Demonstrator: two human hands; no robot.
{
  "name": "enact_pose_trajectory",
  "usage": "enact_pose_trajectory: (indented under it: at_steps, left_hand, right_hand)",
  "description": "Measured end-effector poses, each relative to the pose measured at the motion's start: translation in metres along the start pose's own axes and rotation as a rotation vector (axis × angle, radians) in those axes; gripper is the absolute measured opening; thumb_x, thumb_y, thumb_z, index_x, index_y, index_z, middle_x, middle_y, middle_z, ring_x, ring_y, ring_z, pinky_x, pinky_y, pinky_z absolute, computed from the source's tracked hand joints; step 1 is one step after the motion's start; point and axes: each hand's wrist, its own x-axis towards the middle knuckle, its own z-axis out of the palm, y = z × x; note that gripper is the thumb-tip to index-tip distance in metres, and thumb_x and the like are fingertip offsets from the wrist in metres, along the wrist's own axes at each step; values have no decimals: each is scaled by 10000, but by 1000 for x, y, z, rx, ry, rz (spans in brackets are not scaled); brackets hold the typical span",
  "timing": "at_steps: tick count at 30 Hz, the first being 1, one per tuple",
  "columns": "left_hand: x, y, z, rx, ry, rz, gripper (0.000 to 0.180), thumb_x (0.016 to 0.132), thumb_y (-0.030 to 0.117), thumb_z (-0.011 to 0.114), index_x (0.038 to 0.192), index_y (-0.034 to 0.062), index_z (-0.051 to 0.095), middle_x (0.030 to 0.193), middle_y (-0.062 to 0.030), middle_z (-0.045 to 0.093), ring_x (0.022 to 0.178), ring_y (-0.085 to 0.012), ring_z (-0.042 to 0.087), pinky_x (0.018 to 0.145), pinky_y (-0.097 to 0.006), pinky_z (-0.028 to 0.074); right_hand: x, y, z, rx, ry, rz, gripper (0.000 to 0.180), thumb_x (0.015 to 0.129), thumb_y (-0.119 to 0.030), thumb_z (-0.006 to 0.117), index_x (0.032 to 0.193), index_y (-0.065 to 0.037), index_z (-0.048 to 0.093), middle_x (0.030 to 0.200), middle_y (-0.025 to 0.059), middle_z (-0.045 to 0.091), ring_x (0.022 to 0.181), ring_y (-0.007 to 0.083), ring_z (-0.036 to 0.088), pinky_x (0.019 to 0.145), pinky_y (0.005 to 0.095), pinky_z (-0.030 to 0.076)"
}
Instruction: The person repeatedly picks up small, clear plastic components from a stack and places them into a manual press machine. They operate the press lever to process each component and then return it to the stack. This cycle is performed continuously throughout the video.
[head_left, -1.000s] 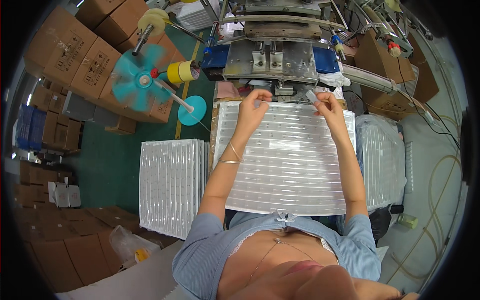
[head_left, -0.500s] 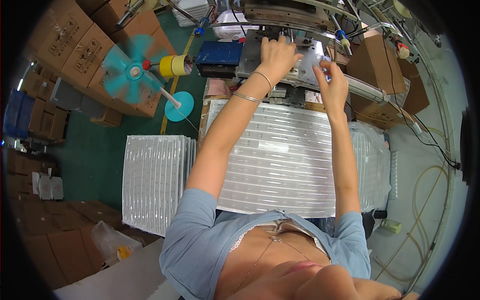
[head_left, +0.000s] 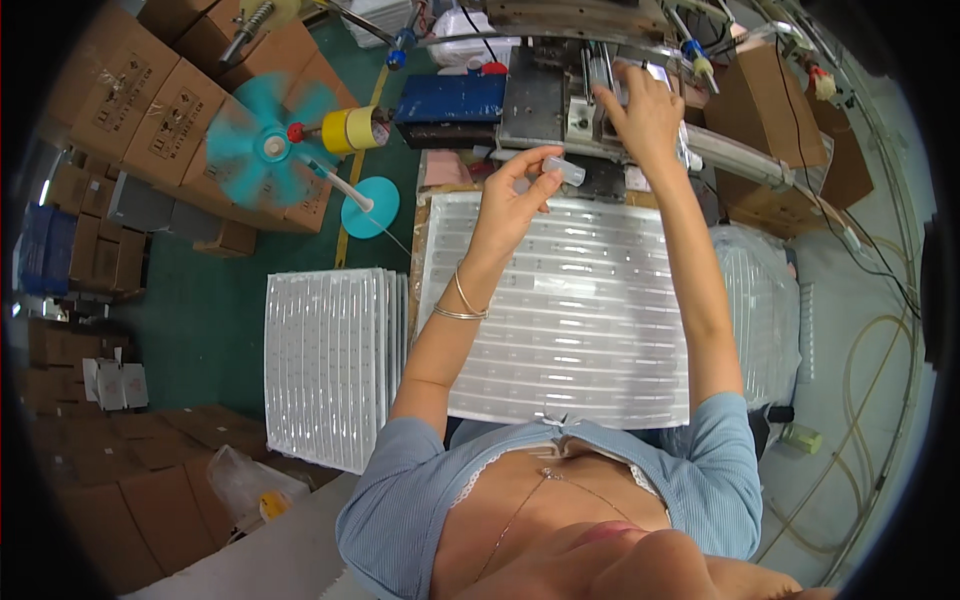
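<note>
Near the top centre of the frame, the left hand (head_left: 510, 205) pinches a small clear plastic tube (head_left: 566, 170) between thumb and fingers, above the tray of tubes (head_left: 570, 310). The right hand (head_left: 645, 110) reaches into the machine (head_left: 560, 95), fingers curled on a part there. The tube looks light, stiff and slippery, best held mid-body.

A tray (head_left: 570, 320) is lying on the bench (head_left: 425, 215), a tray stack (head_left: 330, 360) sitting left of it, a machine (head_left: 560, 95) standing behind, a fan (head_left: 265, 145) spinning farther left.
</note>
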Motion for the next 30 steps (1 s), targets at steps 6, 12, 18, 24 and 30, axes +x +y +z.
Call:
enact_pose_trajectory:
  at_steps: [6, 12, 18, 24, 30]
  left_hand:
    - [-46, -33, 6, 988, -170, 278, 284, 773, 113, 658, 1041, 66, 573, 883, -48, 635, 684, -167, 579, 613, -270, 441]
    - [-70, -61, 7, 1535, -585, 409, 259, 689, 51, 631, 921, 96, 525, 668, -48, 540, 614, -219, 586, 570, -348, 420]
    - [-75, -62, 1, 1447, -579, 307, 268, 676, 20, 594, 919, 57, 489, 761, -85, 532, 652, -248, 560, 610, -356, 411]
    - [-73, -64, 33, 1137, -527, 352, 255, 694, -17, 547, 926, 8, 445, 876, -149, 486, 784, -292, 511, 698, -397, 418]
    - [-68, -89, 28, 1238, -648, 489, 210, 731, -31, 533, 935, 15, 540, 886, -110, 509, 832, -253, 523, 856, -418, 398]
  right_hand:
    - [-76, 15, -61, 168, -198, 105, 344, 781, -348, 650, 1016, -104, 590, 989, 55, 612, 906, 249, 561, 742, 389, 367]
    - [-174, -7, -105, 228, -627, -62, 178, 720, -209, 700, 874, -145, 638, 897, 17, 567, 809, 205, 535, 700, 363, 344]
    - [-183, -4, -103, 414, -649, -12, 199, 684, -110, 715, 835, -89, 587, 868, 47, 562, 807, 230, 544, 716, 360, 396]
    - [-170, 26, -89, 696, -561, 566, 187, 792, -109, 668, 885, -29, 527, 895, 39, 578, 768, 151, 572, 666, 271, 466]
    - [-160, 42, -85, 850, -473, 741, 219, 833, -168, 645, 985, -29, 570, 951, 27, 601, 762, 106, 568, 641, 241, 469]
